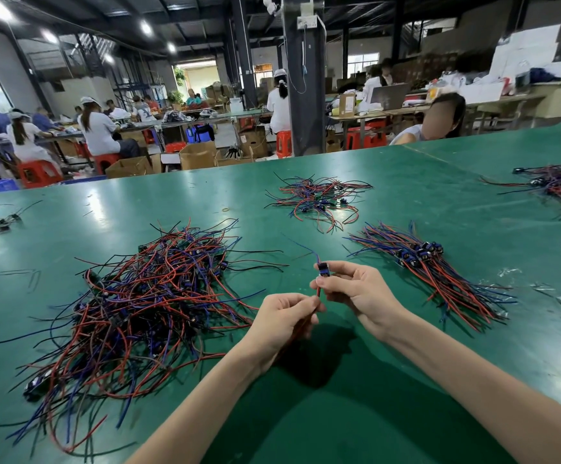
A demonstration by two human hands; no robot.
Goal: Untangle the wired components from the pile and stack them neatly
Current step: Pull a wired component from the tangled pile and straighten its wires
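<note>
green table (406, 169) spread across the whole view, far edge toward a busy workshop. on its left side, big tangled pile (145, 303) of red, blue and black leads. right of the hands, combed stack (429, 272), well apart from the tangle. toward the far edge, smaller loose pile (316, 199); by the right edge, another heap (560, 185). bare mat between them. right hand (356, 286) pinching the wired component (322, 271) above the middle; left hand (282, 319) gripping its red lead just below.

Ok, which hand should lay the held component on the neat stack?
Right, probably. The right hand pinches the component by its body, and the neat stack lies on that side. The left hand only holds its wires, nearer the tangled pile.
</note>
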